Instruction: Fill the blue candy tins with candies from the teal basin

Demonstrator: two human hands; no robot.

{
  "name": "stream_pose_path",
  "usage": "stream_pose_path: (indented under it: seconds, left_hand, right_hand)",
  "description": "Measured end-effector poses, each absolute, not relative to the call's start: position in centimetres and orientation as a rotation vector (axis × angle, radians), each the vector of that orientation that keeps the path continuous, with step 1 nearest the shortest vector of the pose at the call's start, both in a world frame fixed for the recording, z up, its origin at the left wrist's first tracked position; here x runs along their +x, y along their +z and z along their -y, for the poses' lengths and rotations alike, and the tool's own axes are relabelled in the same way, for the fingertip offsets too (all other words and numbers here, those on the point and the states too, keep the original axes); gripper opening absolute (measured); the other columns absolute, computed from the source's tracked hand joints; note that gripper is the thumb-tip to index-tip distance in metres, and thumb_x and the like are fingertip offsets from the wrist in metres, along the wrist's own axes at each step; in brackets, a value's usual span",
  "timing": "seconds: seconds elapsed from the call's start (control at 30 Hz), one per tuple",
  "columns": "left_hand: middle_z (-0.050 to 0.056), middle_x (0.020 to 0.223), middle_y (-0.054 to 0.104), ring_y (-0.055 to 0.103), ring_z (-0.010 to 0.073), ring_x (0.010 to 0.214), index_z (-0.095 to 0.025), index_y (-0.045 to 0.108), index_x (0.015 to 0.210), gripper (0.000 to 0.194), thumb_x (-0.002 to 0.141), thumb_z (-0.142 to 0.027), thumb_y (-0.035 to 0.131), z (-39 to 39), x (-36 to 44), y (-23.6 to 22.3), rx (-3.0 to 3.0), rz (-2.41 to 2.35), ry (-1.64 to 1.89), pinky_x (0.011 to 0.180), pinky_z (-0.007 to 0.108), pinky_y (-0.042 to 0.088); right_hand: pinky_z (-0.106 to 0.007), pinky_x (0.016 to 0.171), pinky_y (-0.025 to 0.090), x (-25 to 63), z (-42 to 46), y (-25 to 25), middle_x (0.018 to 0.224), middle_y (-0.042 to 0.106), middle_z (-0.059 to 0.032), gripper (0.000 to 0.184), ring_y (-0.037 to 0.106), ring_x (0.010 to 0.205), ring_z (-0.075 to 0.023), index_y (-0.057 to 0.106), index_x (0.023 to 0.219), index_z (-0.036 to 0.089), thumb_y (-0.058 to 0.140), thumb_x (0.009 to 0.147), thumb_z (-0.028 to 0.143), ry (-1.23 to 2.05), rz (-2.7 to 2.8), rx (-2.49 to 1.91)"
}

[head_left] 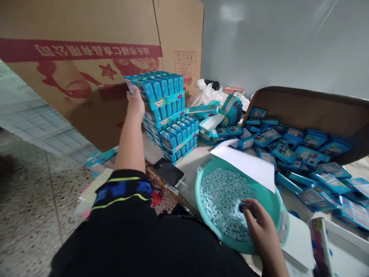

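At the top left corner of a stack of blue candy boxes (161,90), my left hand (135,102) is closed on the end of a small blue candy box (129,84); its fingers are partly hidden. The small boxes stand in rows in display trays marked "Caramelo Macizo" (159,103), piled several high. My right hand (258,219) is above a turquoise basin (198,188) of pale blue candies (223,196). Between its thumb and fingers it pinches a small dark blue round piece (241,207). A white sheet of paper (245,161) lies across the basin's far rim.
Many loose blue boxes (288,150) spill from an open brown carton (311,104) on the right. Blue display trays (213,119) lie behind the basin. A black phone (168,172) with a cable rests at the table's edge. A large printed carton (95,73) stands at left.
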State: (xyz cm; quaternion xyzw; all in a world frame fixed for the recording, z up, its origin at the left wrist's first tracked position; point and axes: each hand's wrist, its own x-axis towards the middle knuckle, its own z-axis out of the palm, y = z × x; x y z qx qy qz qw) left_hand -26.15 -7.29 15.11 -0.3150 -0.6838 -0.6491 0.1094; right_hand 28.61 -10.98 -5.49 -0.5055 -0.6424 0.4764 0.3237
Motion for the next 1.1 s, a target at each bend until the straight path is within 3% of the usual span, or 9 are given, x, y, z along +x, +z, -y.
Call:
stream_pose_path:
  seconds: [0.17,0.27,0.4,0.5,0.6,0.7,0.93,1.03,1.1]
  left_hand:
    - [0.019,0.181,0.018,0.018,0.0177,0.169,-0.002,0.016,0.169,0.08,0.111,-0.054,0.034,9.1,-20.2,12.0,-0.925,1.669,-1.778,0.137,0.029,0.015]
    - [0.016,0.179,0.028,0.025,0.0207,0.167,-0.009,0.032,0.167,0.074,0.107,-0.052,0.043,9.1,-18.0,10.4,-1.007,1.788,-1.677,0.138,0.035,0.017]
    - [0.025,0.173,0.035,0.035,0.0245,0.163,0.0,0.035,0.162,0.067,0.106,-0.034,0.048,7.7,-15.2,8.2,-1.09,2.038,-1.571,0.136,0.04,0.024]
    - [0.023,0.167,0.044,0.039,0.0259,0.16,-0.005,0.046,0.157,0.058,0.106,-0.031,0.048,7.4,-12.6,6.1,-1.22,1.957,-1.347,0.135,0.042,0.025]
    - [0.021,0.161,0.053,0.046,0.0351,0.154,-0.012,0.066,0.144,0.05,0.098,-0.034,0.061,7.7,-11.0,4.4,-1.464,2.16,-0.971,0.132,0.051,0.031]
    - [0.021,0.156,0.059,0.054,0.0422,0.145,-0.014,0.071,0.142,0.055,0.088,-0.028,0.071,7.8,-11.4,4.1,-1.516,2.339,-0.679,0.125,0.06,0.039]
    - [0.016,0.136,0.072,0.067,0.0392,0.127,-0.016,0.078,0.132,0.052,0.081,-0.027,0.081,8.1,-14.3,5.5,-1.488,2.412,-0.706,0.114,0.057,0.052]
    - [0.016,0.135,0.072,0.066,0.0377,0.129,-0.015,0.079,0.129,0.046,0.084,-0.026,0.079,8.7,-15.1,4.9,-1.545,2.346,-0.773,0.117,0.055,0.05]
    - [0.019,0.147,0.064,0.058,0.0375,0.141,-0.012,0.073,0.136,0.059,0.08,-0.027,0.084,9.0,-15.5,3.7,-1.513,2.248,-0.857,0.126,0.055,0.041]
  right_hand:
    - [-0.034,0.071,0.054,27.9,10.7,-4.5,0.087,0.075,-0.0077,0.037,0.071,0.083,-0.0265,0.074,0.094,0.022,0.061,0.086,0.056,1.247,1.709,-1.346]
    - [-0.035,0.07,0.052,27.7,10.7,-4.0,0.083,0.073,-0.0056,0.033,0.07,0.081,-0.0256,0.073,0.096,0.022,0.059,0.088,0.051,1.234,1.746,-1.344]
    - [-0.034,0.069,0.048,27.8,10.8,-3.6,0.085,0.072,-0.0049,0.028,0.067,0.081,-0.0246,0.07,0.098,0.023,0.055,0.092,0.045,1.216,1.808,-1.344]
    - [-0.033,0.068,0.047,27.8,10.9,-3.4,0.087,0.071,-0.005,0.024,0.066,0.082,-0.0237,0.069,0.098,0.023,0.054,0.094,0.042,1.202,1.818,-1.31]
    - [-0.033,0.07,0.047,27.8,10.9,-3.3,0.088,0.071,-0.0047,0.019,0.066,0.082,-0.0231,0.067,0.098,0.024,0.053,0.095,0.037,1.195,1.851,-1.265]
    - [-0.034,0.073,0.047,27.7,10.7,-3.2,0.089,0.072,-0.0047,0.013,0.067,0.084,-0.0233,0.065,0.095,0.024,0.055,0.093,0.03,1.185,1.901,-1.239]
    - [-0.036,0.078,0.05,27.9,10.8,-3.4,0.088,0.073,-0.0049,0.009,0.068,0.086,-0.023,0.065,0.091,0.024,0.056,0.088,0.023,1.093,1.885,-1.238]
    - [-0.036,0.078,0.05,28.0,10.8,-3.2,0.088,0.073,-0.0051,0.008,0.068,0.085,-0.0226,0.065,0.091,0.024,0.057,0.089,0.025,1.092,1.862,-1.235]
    - [-0.037,0.078,0.051,28.1,10.8,-3.1,0.089,0.073,-0.0051,0.009,0.068,0.085,-0.0226,0.065,0.091,0.024,0.057,0.09,0.026,1.115,1.862,-1.24]
